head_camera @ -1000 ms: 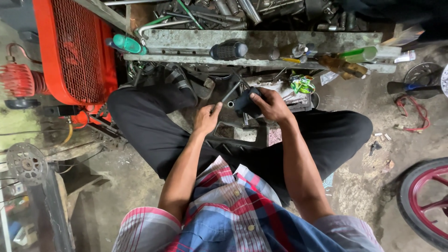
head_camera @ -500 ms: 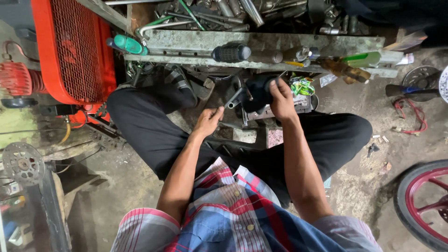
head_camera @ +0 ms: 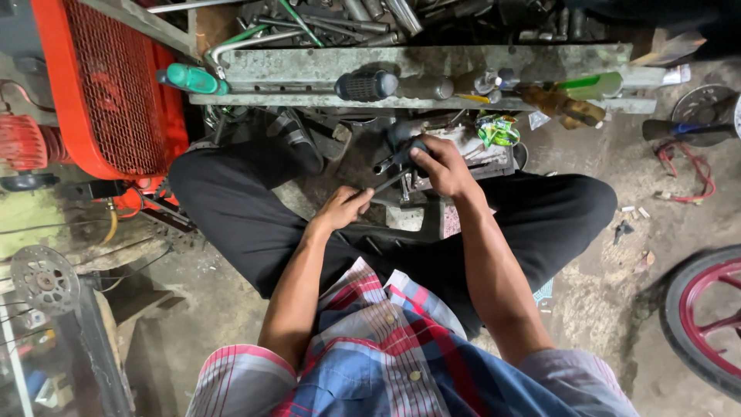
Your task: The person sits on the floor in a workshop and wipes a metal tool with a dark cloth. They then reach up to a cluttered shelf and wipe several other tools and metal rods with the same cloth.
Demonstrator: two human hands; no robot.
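I squat on a dirty workshop floor in black trousers. My right hand [head_camera: 441, 166] grips the black handle of a tool [head_camera: 403, 150] over a greasy metal part [head_camera: 471, 150] between my feet. My left hand [head_camera: 342, 207] pinches the thin metal shaft of that tool [head_camera: 390, 183] lower down. Just beyond my hands stands a long metal tool rack [head_camera: 432, 62] with screwdrivers, among them a green-handled one [head_camera: 191, 79] and a black-handled one [head_camera: 367, 85].
A red machine with a mesh guard [head_camera: 108, 93] stands at the left. A red-rimmed wheel [head_camera: 706, 316] lies at the right edge. A brake disc [head_camera: 42, 278] sits at lower left. A green wrapper [head_camera: 498, 130] and small scraps litter the floor.
My right hand has drawn back from the part and now holds the black-handled tool. My left hand has moved right and closed on the tool's shaft.
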